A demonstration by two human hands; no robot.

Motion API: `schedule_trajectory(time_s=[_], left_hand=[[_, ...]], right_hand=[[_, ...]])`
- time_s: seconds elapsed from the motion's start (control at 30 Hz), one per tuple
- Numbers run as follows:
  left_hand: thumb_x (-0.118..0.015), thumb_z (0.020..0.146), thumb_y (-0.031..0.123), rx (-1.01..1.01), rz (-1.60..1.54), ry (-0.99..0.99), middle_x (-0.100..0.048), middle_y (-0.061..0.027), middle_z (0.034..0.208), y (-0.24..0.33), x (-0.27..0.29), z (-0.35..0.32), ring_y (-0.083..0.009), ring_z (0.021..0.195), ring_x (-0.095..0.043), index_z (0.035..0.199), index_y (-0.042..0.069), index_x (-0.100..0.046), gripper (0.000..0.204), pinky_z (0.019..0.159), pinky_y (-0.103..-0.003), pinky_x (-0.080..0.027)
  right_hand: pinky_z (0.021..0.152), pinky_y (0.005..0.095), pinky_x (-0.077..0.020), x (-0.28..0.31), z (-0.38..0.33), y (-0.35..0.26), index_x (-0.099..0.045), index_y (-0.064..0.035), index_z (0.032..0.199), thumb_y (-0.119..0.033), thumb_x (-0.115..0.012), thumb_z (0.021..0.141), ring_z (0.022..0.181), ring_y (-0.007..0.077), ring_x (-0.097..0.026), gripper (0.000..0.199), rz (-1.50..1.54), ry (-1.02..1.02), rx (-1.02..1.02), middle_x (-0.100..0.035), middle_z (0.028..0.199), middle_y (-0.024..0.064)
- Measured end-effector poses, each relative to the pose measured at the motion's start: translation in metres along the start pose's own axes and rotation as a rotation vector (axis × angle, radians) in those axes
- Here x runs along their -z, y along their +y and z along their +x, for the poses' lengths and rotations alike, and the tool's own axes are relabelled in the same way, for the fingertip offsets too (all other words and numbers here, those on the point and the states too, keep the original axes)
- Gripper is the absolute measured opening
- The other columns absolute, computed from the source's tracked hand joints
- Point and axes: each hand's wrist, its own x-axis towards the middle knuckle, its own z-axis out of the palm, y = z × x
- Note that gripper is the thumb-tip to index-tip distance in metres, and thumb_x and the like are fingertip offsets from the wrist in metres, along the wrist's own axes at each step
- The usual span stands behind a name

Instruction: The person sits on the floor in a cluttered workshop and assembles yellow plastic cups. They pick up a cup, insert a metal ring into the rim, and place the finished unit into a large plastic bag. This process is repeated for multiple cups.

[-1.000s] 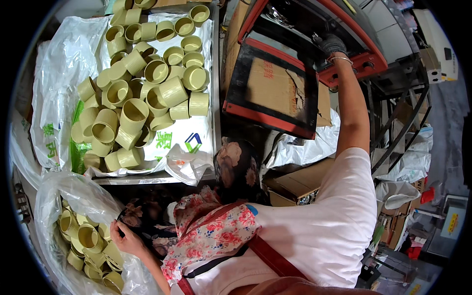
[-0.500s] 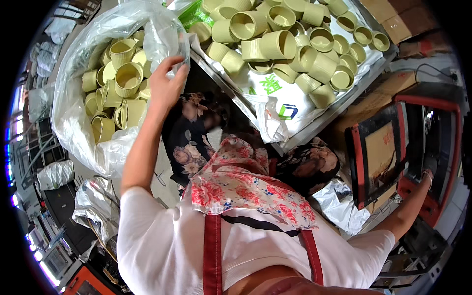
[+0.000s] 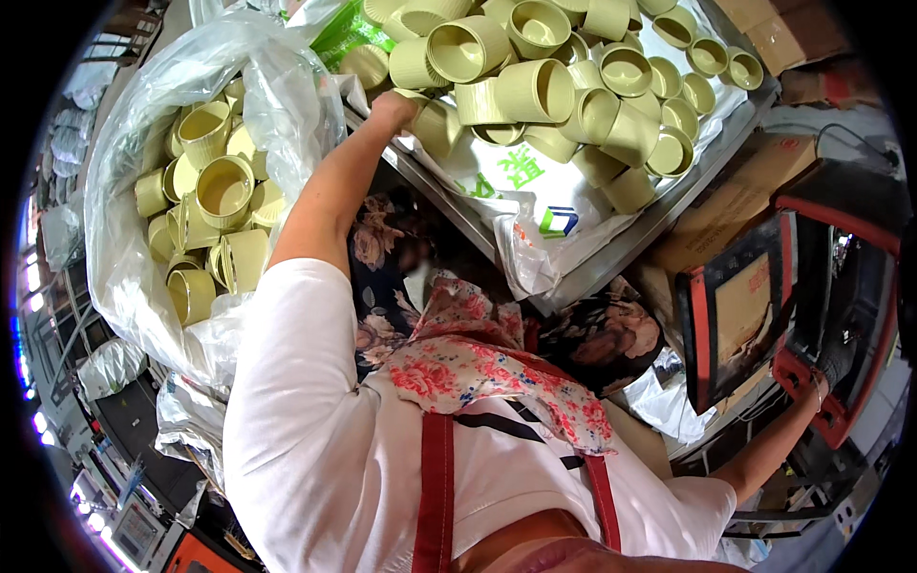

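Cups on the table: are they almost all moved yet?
Not nearly. Some pale yellow cups already sit in the clear plastic bag. The left hand touches a cup at the edge of the pile on the table, where many remain. The right hand rests on the red-framed machine.

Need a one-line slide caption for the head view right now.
Left hand reaches the yellow cups heaped on the table; right hand rests on the red-framed machine.
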Motion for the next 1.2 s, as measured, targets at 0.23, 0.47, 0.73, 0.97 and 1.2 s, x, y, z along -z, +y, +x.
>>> schedule_trajectory(time_s=[0.23, 0.47, 0.73, 0.97, 1.2], left_hand=[[-0.07, 0.051, 0.01, -0.323, 0.525, 0.117, -0.065, -0.0122, 0.075, -0.034, -0.013, 0.05, -0.0259, 0.069, -0.065, 0.072, 0.008, -0.068, 0.022, 0.054, -0.037, -0.05], [-0.067, 0.063, 0.012, -0.22, 0.467, -0.055, -0.066, -0.0119, 0.085, -0.022, -0.012, 0.059, -0.0268, 0.084, -0.063, 0.084, 0.009, -0.069, 0.021, 0.064, -0.039, -0.051], [-0.05, 0.082, 0.036, 0.047, -0.786, 0.29, -0.052, -0.014, 0.06, -0.02, -0.023, 0.041, -0.0231, 0.048, -0.05, 0.075, 0.0, -0.058, 0.037, 0.042, -0.035, -0.039], [-0.049, 0.084, 0.035, 0.17, -1.124, 0.023, -0.053, -0.0122, 0.062, -0.048, -0.035, 0.095, -0.0234, 0.048, -0.049, 0.077, 0.002, -0.058, 0.035, 0.043, -0.036, -0.037], [-0.048, 0.087, 0.034, 0.197, -1.284, -0.072, -0.053, -0.0104, 0.063, -0.031, -0.03, 0.075, -0.0237, 0.049, -0.048, 0.079, 0.003, -0.058, 0.033, 0.043, -0.037, -0.036]], right_hand=[[0.073, 0.0343, -0.0447, 0.001, -0.022, -0.001, -0.062, -0.0044, 0.104, -0.043, -0.058, 0.078, 0.084, 0.0246, -0.06, 0.046, 0.389, -0.032, -0.094, -0.065, 0.093, 0.012], [0.068, 0.0261, -0.0457, 0.095, -0.136, -0.18, -0.063, -0.004, 0.1, -0.024, -0.059, 0.084, 0.076, 0.0132, -0.06, 0.025, 0.841, 0.075, 0.201, -0.065, 0.087, 0.0063], [0.072, 0.0335, -0.0477, 0.117, -0.194, -0.252, -0.059, -0.0038, 0.104, -0.012, -0.06, 0.081, 0.082, 0.0282, -0.062, 0.024, 0.634, 0.053, 0.783, -0.063, 0.093, 0.0148], [0.068, 0.0419, -0.0479, 0.073, -0.135, -0.169, -0.06, -0.012, 0.098, -0.024, -0.058, 0.08, 0.081, 0.0344, -0.06, 0.022, 0.244, 0.332, 0.409, -0.062, 0.088, 0.0186], [0.078, 0.0476, -0.0442, 0.036, -0.041, -0.052, -0.061, -0.0125, 0.098, -0.041, -0.045, 0.084, 0.091, 0.0373, -0.057, 0.035, -0.044, -0.076, -0.01, -0.059, 0.093, 0.0236]])
